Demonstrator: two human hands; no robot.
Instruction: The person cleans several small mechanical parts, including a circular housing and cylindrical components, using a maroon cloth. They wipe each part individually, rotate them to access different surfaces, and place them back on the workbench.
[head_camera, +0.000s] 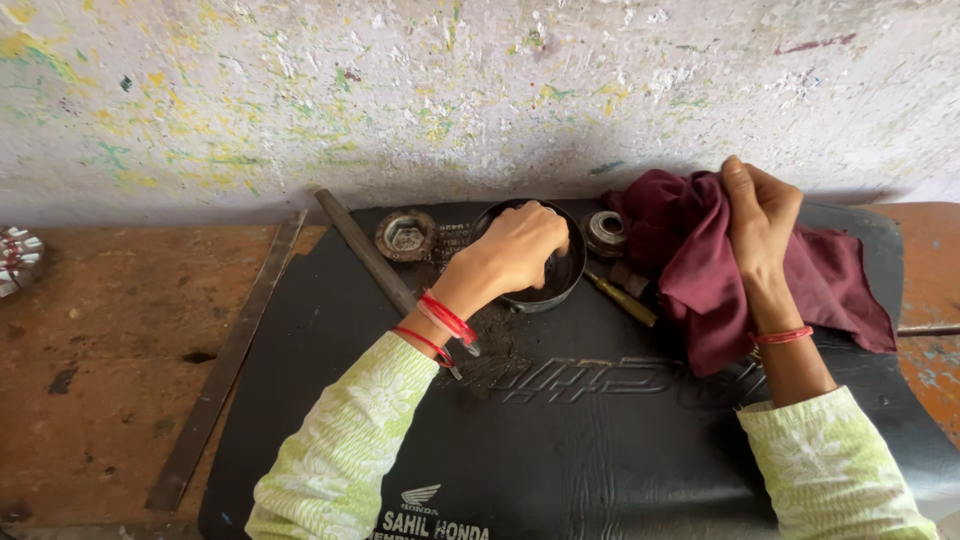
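Observation:
My left hand (515, 248) reaches into a round dark metal bowl (553, 288) on a black mat (560, 440), fingers curled down inside it; what they touch is hidden. My right hand (758, 215) is raised at the right and grips a maroon cloth (700, 275) that drapes down onto the mat. Both wrists carry red thread bands, and both sleeves are pale green with a white pattern.
A round metal part (406, 235) lies left of the bowl and another (605, 232) right of it. A long dark bar (365, 250) runs diagonally by the mat. A flat metal strip (225, 370) lies on the rusty brown bench. A screwdriver-like tool (620, 297) sits under the cloth.

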